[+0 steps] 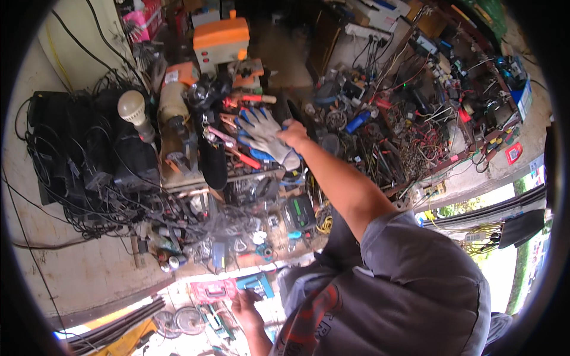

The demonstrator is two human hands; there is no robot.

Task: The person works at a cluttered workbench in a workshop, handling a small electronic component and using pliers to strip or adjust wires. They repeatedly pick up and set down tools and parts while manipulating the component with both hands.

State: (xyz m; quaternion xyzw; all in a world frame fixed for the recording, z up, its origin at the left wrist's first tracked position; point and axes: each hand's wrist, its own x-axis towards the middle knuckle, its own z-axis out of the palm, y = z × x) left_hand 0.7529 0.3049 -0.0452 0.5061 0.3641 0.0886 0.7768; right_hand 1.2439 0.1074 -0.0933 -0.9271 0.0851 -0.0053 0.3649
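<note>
Head view, and here's the action: the right hand point(293, 135) is in at twelve o'clock, just above centre, the bare forearm running up to it from the four o'clock side. It's touching a pair of pale work gloves point(264, 142) with blue-edged fingers, lying at eleven o'clock, just off centre, on the crowded bench. Those right fingers are bent over the gloves' edge; whether they really pinch the fabric, I cannot tell.

Down between six and seven, the left hand point(246, 308) hangs low, fingers partly curled, right by a red-pink case point(209, 291) and a teal case point(256, 285). Its grip? Blurred, so I cannot tell.

Around the gloves now: red-handled pliers point(244, 158) just beside them at ten, an orange-topped box point(221, 40) farther out at eleven. A white bulb point(131, 107) stands out at ten, and beyond it, nearer nine, a heap of black adapters point(89, 142) trailing cables. Over at two, a small blue object point(357, 121); between two and three, tangled red wires point(423, 147). And at five, a yellow coil point(325, 224), near a black-and-green box point(300, 212).
</note>
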